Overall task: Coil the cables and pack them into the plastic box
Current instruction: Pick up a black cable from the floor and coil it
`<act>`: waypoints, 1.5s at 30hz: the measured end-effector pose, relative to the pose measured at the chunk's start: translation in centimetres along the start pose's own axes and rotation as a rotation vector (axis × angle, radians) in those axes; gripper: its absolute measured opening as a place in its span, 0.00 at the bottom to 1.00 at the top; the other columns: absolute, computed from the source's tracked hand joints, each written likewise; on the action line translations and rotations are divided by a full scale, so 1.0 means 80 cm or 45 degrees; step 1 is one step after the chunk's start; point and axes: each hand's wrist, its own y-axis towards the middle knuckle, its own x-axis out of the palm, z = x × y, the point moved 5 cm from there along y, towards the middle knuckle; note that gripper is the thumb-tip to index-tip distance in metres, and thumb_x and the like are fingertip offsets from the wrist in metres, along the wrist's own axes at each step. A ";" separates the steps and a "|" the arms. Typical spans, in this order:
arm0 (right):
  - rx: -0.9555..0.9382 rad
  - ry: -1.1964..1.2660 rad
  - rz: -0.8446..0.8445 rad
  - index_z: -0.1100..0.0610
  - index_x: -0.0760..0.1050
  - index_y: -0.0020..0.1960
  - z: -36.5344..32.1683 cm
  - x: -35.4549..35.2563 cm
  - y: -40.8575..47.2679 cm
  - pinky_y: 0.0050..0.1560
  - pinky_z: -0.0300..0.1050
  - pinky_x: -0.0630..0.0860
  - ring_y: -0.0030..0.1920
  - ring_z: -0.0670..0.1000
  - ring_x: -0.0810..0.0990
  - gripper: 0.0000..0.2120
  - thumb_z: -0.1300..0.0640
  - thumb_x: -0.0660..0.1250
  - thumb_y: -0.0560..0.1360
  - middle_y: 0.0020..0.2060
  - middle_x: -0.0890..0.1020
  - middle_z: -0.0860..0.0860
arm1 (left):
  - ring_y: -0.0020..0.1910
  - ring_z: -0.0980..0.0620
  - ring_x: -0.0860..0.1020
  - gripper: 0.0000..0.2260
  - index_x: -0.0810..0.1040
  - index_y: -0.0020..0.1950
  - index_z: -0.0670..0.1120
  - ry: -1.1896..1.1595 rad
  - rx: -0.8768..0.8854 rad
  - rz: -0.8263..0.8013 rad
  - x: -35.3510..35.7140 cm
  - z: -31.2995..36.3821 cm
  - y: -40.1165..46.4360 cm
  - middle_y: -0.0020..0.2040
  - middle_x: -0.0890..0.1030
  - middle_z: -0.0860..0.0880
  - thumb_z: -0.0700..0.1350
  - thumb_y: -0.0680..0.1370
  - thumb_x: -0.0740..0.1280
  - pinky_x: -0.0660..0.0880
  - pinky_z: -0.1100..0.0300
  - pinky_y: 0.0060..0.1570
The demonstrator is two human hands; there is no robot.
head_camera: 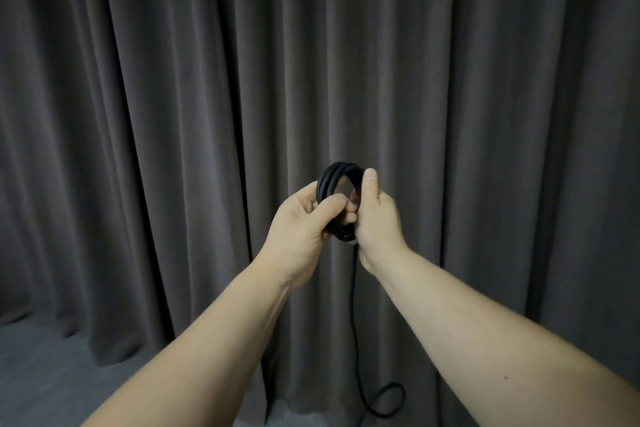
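Note:
A black cable (pixel 333 177) is wound into a small coil of several loops, held up at chest height in front of a curtain. My left hand (pixel 301 225) grips the left side of the coil, thumb across the front of the loops. My right hand (pixel 375 218) holds the right side, thumb pointing up along the coil's edge. The cable's loose tail (pixel 353 305) hangs straight down from the bottom of the coil between my forearms and ends in a loop low at the frame's bottom. No plastic box is in view.
A dark grey pleated curtain (pixel 173 114) fills the whole background. A strip of grey floor (pixel 45 374) shows at the lower left.

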 end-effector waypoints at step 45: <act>-0.626 -0.991 -0.840 0.50 0.80 0.47 -0.089 0.051 -0.040 0.43 0.32 0.68 0.39 0.39 0.75 0.08 0.59 0.63 0.77 0.38 0.79 0.41 | 0.30 0.56 0.72 0.11 0.70 0.46 0.45 0.517 -0.040 0.422 -0.093 0.004 0.020 0.29 0.75 0.57 0.51 0.83 0.58 0.71 0.56 0.39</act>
